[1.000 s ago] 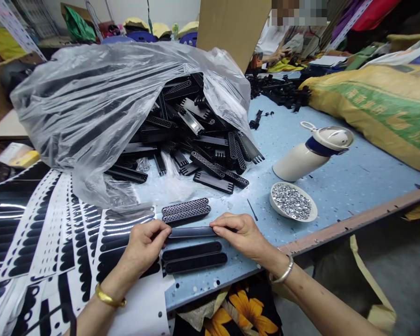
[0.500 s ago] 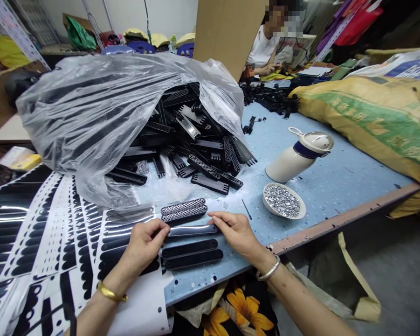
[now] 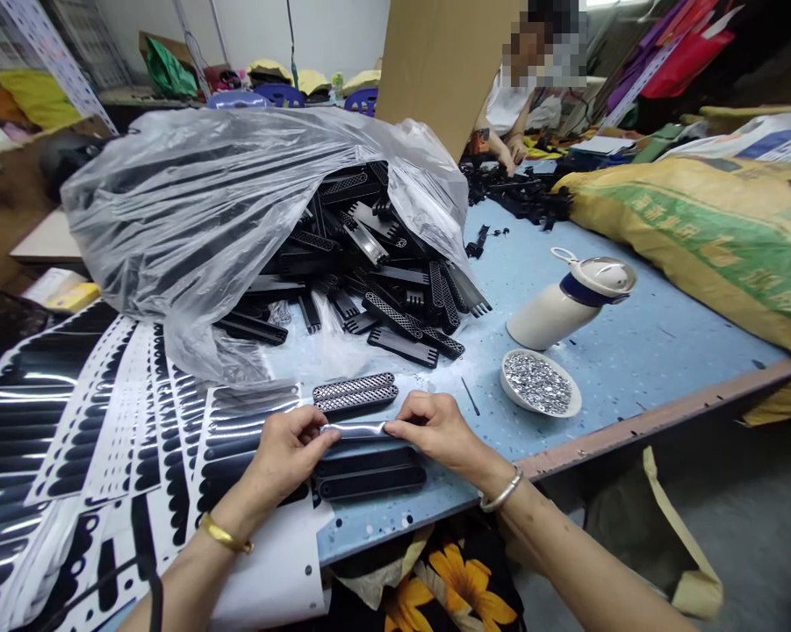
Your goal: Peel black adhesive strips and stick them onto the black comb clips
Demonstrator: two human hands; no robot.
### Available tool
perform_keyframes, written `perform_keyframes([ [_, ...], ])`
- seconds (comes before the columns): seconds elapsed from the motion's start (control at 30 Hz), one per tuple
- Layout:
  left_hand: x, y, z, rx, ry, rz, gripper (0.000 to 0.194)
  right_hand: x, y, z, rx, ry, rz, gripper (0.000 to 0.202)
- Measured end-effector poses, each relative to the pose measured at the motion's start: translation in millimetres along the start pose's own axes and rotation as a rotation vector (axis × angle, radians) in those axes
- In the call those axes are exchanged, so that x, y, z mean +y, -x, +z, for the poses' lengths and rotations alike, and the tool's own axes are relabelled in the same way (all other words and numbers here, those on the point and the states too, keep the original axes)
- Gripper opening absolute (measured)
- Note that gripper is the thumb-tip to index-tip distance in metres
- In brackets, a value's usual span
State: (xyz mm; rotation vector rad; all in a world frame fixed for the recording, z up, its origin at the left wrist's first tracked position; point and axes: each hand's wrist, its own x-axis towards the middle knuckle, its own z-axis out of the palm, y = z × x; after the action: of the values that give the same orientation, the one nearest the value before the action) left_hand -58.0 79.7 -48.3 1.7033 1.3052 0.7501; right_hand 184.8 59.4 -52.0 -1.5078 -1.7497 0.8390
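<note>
Strip [image 3: 362,431], glossy and black, is pinched at opposite ends by the left hand [image 3: 296,443] and right hand [image 3: 438,430], likely to keep it straight; it is between patterned pieces [image 3: 355,395] and two plain bars [image 3: 372,484] on the tabletop [image 3: 658,351]; these lie nearly parallel, perhaps for easy reach.

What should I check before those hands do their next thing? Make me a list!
1. Left hand pinching the left side of the shiny dark strip: ok.
2. Right hand pinching its right side: ok.
3. A hand free to grab something else: not ok, both are on the strip.
4. Two plain black bars lying side by side, nearer the person than the strip: ok.
5. Bowl of little metal pieces apart from both hands: ok.
6. Strip's underside sticky: cannot tell, it's hidden.
</note>
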Motion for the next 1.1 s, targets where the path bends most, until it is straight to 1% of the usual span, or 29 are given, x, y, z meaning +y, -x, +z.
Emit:
perform_keyframes([
  [0.23,-2,-1,1.0,0.006,0.025,0.008,0.023,5,0,5,0.046,0.104,-0.065,0.032],
  [0.4,-5,-1,2.3,0.009,0.037,-0.006,0.023,-2,-1,0,0.037,0.115,-0.093,0.042],
  [0.47,-7,-1,2.7,0.009,0.038,-0.011,0.023,-7,-2,1,0.044,0.122,-0.093,0.040],
  [0.53,-8,-1,3.1,0.005,0.037,-0.015,0.023,-11,-5,6,0.043,0.127,-0.083,0.030],
  [0.6,-10,-1,3.3,0.005,0.037,-0.020,0.022,-13,-7,13,0.012,0.131,-0.069,0.023],
  [0.7,-11,-2,3.8,0.010,0.055,-0.029,0.021,-11,-10,21,-0.049,0.152,-0.066,0.027],
  [0.83,-10,-3,4.1,0.020,0.060,-0.039,0.020,-7,-11,19,-0.084,0.170,-0.092,0.033],
  [0.97,-9,-4,3.4,0.016,0.063,-0.035,0.019,-11,-10,17,-0.086,0.187,-0.092,0.038],
  [1.1,-9,-4,0.9,0.008,0.027,0.018,0.020,-18,-10,23,-0.046,0.287,-0.053,0.032],
])
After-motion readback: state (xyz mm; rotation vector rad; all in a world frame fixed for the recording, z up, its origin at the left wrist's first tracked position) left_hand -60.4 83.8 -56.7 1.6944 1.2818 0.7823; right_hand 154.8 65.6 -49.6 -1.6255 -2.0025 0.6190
